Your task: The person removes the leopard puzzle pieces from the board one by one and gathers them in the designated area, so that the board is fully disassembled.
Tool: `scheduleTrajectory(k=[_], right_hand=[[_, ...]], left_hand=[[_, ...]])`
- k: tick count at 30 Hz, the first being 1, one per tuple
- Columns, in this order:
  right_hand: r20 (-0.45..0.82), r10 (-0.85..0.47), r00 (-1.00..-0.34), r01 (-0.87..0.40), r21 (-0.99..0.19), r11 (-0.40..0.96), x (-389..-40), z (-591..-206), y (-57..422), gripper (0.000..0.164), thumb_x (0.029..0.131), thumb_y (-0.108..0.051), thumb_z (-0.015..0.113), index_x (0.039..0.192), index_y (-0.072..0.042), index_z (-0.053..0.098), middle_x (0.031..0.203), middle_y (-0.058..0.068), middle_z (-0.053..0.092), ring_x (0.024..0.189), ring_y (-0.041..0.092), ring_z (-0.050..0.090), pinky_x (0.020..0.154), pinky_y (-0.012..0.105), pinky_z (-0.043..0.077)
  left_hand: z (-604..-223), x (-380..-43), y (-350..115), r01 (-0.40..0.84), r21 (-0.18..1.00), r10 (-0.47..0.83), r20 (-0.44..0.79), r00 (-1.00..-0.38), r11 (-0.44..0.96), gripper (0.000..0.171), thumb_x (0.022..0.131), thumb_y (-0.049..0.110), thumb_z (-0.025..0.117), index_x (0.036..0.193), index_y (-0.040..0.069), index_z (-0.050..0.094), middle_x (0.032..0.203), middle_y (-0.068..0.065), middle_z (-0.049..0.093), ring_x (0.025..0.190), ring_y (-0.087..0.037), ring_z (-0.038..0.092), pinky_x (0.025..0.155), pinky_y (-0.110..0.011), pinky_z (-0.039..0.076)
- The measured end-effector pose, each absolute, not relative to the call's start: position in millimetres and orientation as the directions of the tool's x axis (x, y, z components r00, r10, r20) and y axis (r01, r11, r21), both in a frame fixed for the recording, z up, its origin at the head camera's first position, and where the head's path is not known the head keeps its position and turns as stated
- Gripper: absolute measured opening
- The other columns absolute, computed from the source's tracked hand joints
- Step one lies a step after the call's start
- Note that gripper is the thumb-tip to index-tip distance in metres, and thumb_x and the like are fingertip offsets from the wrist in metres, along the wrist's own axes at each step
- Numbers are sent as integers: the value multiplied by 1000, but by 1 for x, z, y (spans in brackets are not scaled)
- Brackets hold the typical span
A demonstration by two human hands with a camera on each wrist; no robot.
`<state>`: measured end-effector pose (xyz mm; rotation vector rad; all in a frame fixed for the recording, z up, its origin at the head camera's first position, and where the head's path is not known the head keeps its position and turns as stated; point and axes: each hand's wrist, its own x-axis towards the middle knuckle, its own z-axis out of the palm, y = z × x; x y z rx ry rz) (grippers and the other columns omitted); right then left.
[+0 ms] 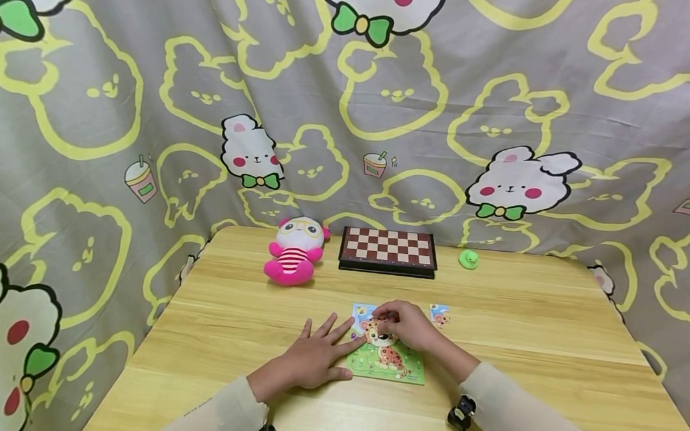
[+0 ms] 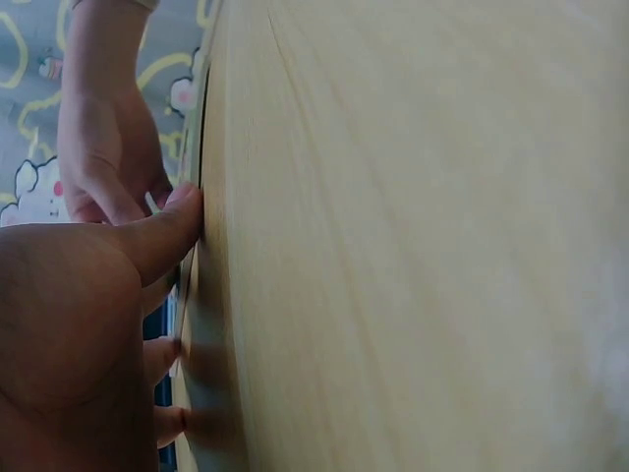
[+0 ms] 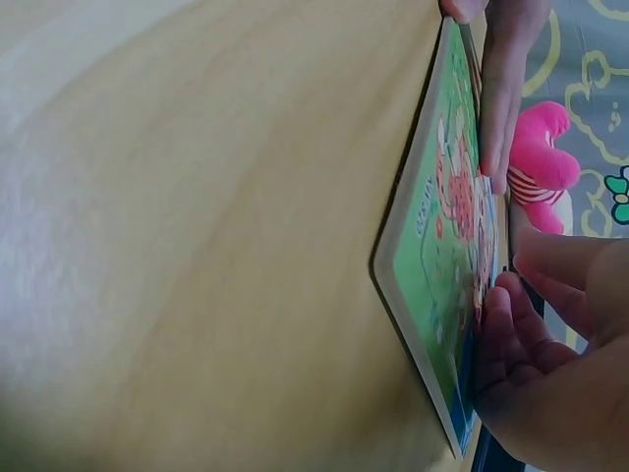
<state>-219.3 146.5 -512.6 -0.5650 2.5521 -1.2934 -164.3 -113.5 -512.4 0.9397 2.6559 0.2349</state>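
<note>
A jigsaw puzzle [image 1: 391, 367] with a spotted leopard cub on green grass lies flat on the wooden table. My left hand [image 1: 313, 359] is spread with straight fingers at its left edge, fingertips on the picture and thumb by the lower left corner. Over the puzzle's upper part, my right hand [image 1: 408, 323] bends its fingers and thumb down to the surface. In the right wrist view its fingertips [image 3: 506, 295] are close to the puzzle's face; whether a piece is between them is hidden. A loose puzzle piece [image 1: 440, 314] lies just beyond the upper right corner.
Behind the puzzle stand a pink and white plush panda [image 1: 292, 260], a checkered board-game box [image 1: 388, 250] and a small green toy [image 1: 469, 259]. A patterned curtain [image 1: 400, 112] hangs along the table's back and sides. Table surface [image 1: 222, 340] surrounds the puzzle.
</note>
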Motion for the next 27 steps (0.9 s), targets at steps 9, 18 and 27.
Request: scheduleTrajectory(k=[9,18,27], right_hand=[[-42,-425,-904,-239,-774,586,-221,-515,142,30,90,-9,80,120,-8,76,96,1,65,78,16,53,69,29,46],[-91,-427,-900,-226,-739,635,-222,-512,136,34,84,-3,83,116,-6,73,95,4,59,86,17,52,78,34,47],[-126,-402,-907,-199,-713,672,-225,-508,132,33,80,-3,87,107,-11,71,89,6,54,80,18,48,70,33,41]], left_hand=[[-512,-164,-113,584,240,630,-232,-741,775,70,101,64,47,163,45,22,174,1,7,159,-36,5,115,-77,15],[-508,-163,-113,580,230,623,-243,-744,782,69,101,65,47,163,46,23,174,2,8,159,-36,6,116,-75,17],[-508,-163,-113,585,228,628,-239,-741,778,69,101,65,47,163,46,23,174,1,9,159,-35,6,116,-75,17]])
